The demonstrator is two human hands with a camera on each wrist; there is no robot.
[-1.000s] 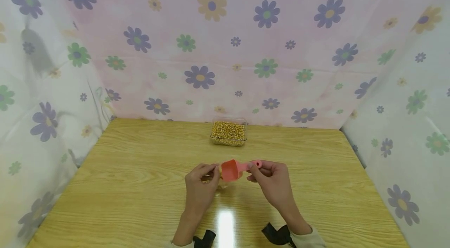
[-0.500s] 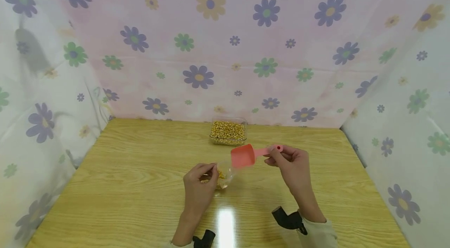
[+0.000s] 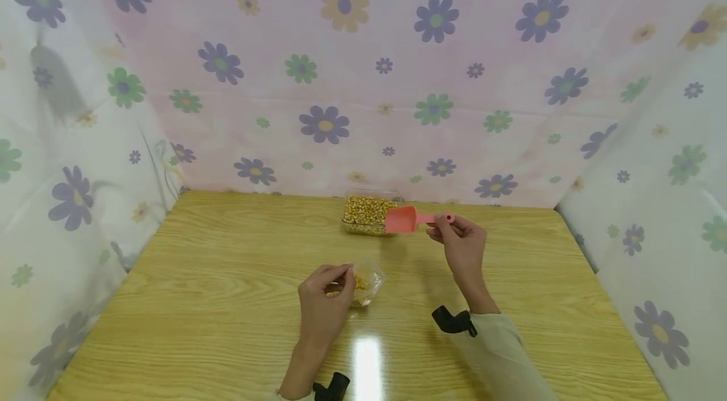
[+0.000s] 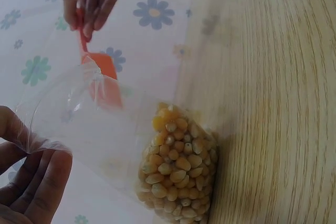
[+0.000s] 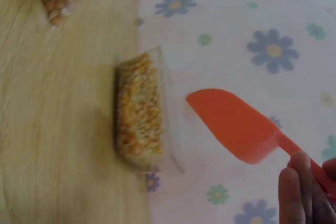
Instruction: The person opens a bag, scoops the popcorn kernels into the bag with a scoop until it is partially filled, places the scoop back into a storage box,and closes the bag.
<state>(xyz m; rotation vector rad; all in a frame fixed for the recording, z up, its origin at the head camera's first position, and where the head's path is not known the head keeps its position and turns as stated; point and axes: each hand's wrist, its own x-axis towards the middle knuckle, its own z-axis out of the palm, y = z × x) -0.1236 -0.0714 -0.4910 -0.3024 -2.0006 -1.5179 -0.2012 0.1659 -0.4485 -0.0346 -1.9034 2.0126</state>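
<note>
With thumb and fingers my left hand (image 3: 324, 300) pinches the rim of a clear plastic bag (image 4: 105, 124). Corn kernels (image 4: 178, 166) fill the bottom of the bag, which stands upright on the table. My right hand (image 3: 462, 249) grips a pink-orange scoop (image 3: 402, 220) by its handle. No kernels show in the scoop's bowl. In the head view the bowl overlaps the right front corner of a clear rectangular container (image 3: 354, 228) full of corn kernels. The right wrist view shows the scoop (image 5: 233, 124) above the container, apart from it.
The wood-grain table (image 3: 227, 325) ends at the back against a flowered cloth (image 3: 272, 91). Similar cloth hangs along both sides. A black wrist mount (image 3: 452, 320) sits on the right forearm, and another (image 3: 332, 386) on the left.
My right hand has carried the scoop from the bag's mouth, first out to the right, then back to the container's near right corner. My left hand stays at the bag.
</note>
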